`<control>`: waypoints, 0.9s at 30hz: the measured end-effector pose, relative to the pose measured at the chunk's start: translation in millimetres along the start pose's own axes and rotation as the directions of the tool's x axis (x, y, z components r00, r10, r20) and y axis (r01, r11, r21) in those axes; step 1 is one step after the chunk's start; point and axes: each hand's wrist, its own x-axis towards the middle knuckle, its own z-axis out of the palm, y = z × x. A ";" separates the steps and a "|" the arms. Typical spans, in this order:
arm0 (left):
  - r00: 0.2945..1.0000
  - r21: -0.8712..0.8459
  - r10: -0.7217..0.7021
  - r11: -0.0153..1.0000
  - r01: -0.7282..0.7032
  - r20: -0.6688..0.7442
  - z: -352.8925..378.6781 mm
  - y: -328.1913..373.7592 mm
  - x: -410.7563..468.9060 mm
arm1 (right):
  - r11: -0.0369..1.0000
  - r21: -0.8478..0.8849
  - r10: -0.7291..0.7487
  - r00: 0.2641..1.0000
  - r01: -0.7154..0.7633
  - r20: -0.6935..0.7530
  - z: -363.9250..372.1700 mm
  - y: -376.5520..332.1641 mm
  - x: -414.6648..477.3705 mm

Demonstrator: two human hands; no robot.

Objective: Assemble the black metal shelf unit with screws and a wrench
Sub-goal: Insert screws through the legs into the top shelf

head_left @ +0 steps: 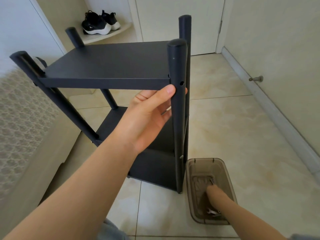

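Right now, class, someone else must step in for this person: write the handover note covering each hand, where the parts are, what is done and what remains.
Left hand: gripping the near right post just below the top shelf, steadying the shelf unit.
Right hand: reaching into the brown plastic bin on the floor; grasp not visible.
Bin holds a small wrench and another metal piece.
Done: posts standing, shelves in place, a screw lower on that post.
Left: the screw hole at the top shelf is empty; fit and tighten.
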 end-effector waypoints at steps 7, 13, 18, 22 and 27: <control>1.000 -0.001 -0.013 1.000 0.013 -0.028 -3.1 -3.7 -1.5 | 0.992 -0.125 -0.030 0.997 0.022 -0.065 8.9 -0.1 5.6; 0.998 -0.013 -0.040 0.999 0.039 -0.044 -4.9 -5.1 -1.6 | 0.977 -0.213 -0.010 0.995 -0.011 -0.099 13.0 -1.9 4.7; 0.998 -0.013 -0.034 0.999 0.033 -0.057 -6.0 -5.3 -0.2 | 0.968 -0.248 0.006 0.992 -0.037 -0.124 11.9 -4.7 1.2; 0.999 -0.009 -0.022 1.000 0.022 -0.037 -6.2 -4.5 0.6 | 0.974 -0.227 -0.005 0.992 -0.023 -0.124 8.5 -6.4 0.6; 0.999 0.004 -0.017 1.000 0.017 -0.030 -5.0 -4.2 0.4 | 0.986 -0.164 -0.014 0.993 -0.005 -0.114 0.1 -5.9 -1.1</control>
